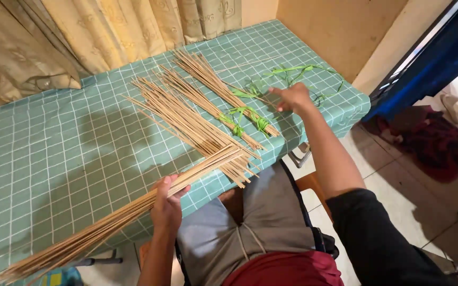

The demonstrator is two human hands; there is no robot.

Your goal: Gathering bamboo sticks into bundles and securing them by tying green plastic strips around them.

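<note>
We see a long bundle of thin tan sticks (133, 214), clamped near its middle by the curled fingers of the left hand (166, 206) at the table's near edge, its long axis running from seven o'clock up to one o'clock; we judge it light, springy and liable to splay, best gripped mid-length. At one o'clock the right hand (291, 98), fingers apparently pinched together, touches green leaf strips (298, 71) beside tied stick bundles (213, 100) on the teal checked tablecloth (54, 143).
</note>
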